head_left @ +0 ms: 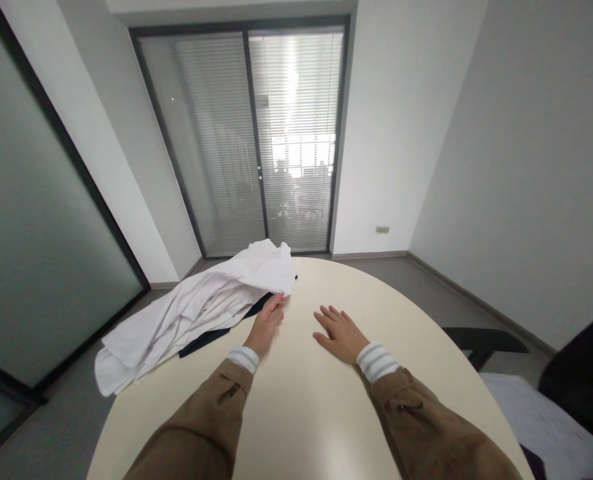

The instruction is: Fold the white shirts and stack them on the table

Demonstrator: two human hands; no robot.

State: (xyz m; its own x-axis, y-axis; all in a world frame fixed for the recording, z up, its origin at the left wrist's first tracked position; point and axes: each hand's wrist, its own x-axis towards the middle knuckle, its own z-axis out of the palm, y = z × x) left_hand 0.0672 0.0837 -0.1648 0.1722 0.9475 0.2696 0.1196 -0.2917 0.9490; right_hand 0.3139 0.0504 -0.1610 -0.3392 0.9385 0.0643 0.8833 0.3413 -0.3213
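Observation:
A rumpled white garment (216, 287) lies across the left far side of the round cream table (306, 400), one end hanging over the edge. From beneath it shows a strip of dark navy fabric (203, 343). My left hand (267, 327) rests on its side by the garment's near right corner. Its fingertips touch the white hem, loosely curved and apart from the thumb. To the right, my right hand (340, 333) lies palm down on the bare tabletop, fingers spread, holding nothing. Folds hide the garment's exact shape.
A chair with a black armrest (486, 340) and a pale cloth (541, 420) on its seat stands at the right. Beyond the table is a glass partition with blinds (296, 133). A frosted glass panel (31, 200) stands left.

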